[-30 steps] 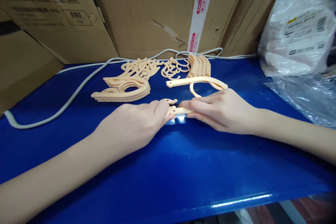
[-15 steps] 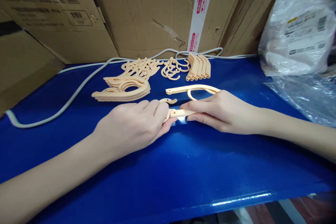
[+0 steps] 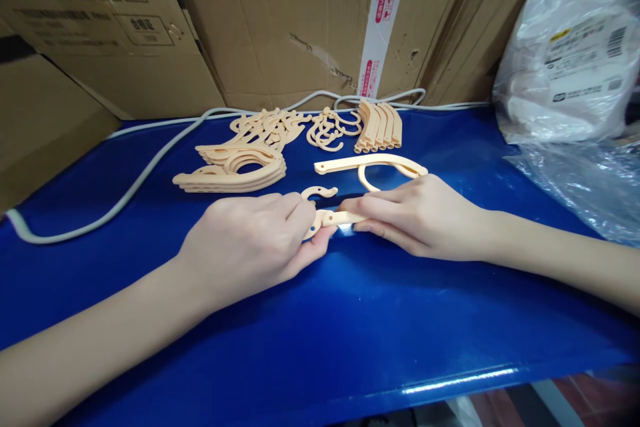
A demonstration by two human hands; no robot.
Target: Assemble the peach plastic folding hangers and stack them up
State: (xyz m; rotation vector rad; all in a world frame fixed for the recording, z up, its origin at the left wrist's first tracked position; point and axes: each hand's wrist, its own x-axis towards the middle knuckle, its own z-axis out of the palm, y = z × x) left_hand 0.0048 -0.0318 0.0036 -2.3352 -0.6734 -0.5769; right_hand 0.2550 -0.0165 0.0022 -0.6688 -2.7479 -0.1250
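Both my hands meet at the middle of a blue table (image 3: 350, 320). My left hand (image 3: 250, 243) is closed, pinching a small peach plastic hook piece (image 3: 316, 195) at its lower end. My right hand (image 3: 415, 213) is closed on a peach plastic hanger arm (image 3: 341, 217), whose end touches the hook piece. A second hanger arm (image 3: 373, 163) lies just behind my right hand. Farther back are a stack of finished peach hangers (image 3: 235, 170), a heap of loose hooks (image 3: 330, 128) and a row of arm pieces (image 3: 379, 127).
Cardboard boxes (image 3: 280, 20) wall off the back and left. A grey cable (image 3: 135, 177) runs along the table's back and left. Clear plastic bags (image 3: 570, 60) with white contents sit at the right. The table's front edge is near the bottom.
My hands have shifted slightly, and the hook piece now tilts more upright against the arm's end. The loose arm behind my right hand came down onto the table.
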